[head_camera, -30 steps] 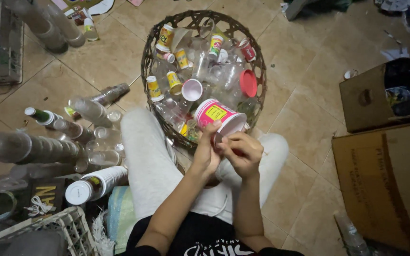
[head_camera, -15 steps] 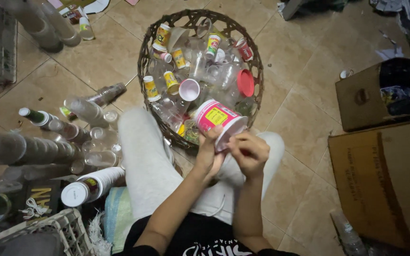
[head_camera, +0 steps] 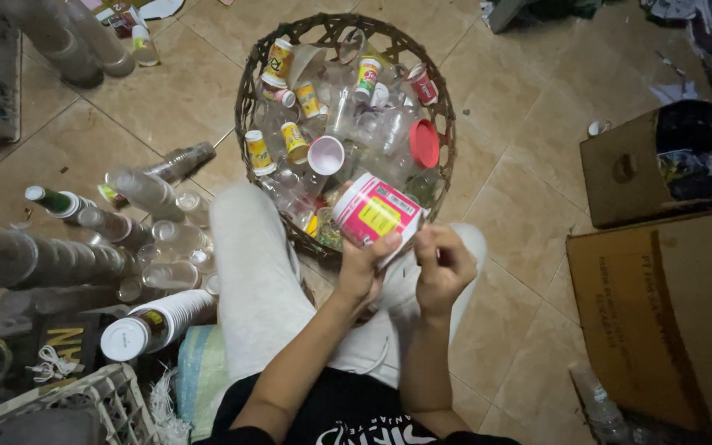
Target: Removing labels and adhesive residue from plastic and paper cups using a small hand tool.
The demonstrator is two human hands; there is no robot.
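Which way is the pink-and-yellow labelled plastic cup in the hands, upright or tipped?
Tipped: pink-and-yellow labelled plastic cup lies sideways in left hand, right hand at its rim.

Black printed shirt, light grey trousers, bare forearms

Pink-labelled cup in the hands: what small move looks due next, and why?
Probably peeling at the rim. The left hand grips the pink-labelled cup sideways over the woven basket, and the right hand pinches at its rim edge, so pulling there seems the likely continuation.
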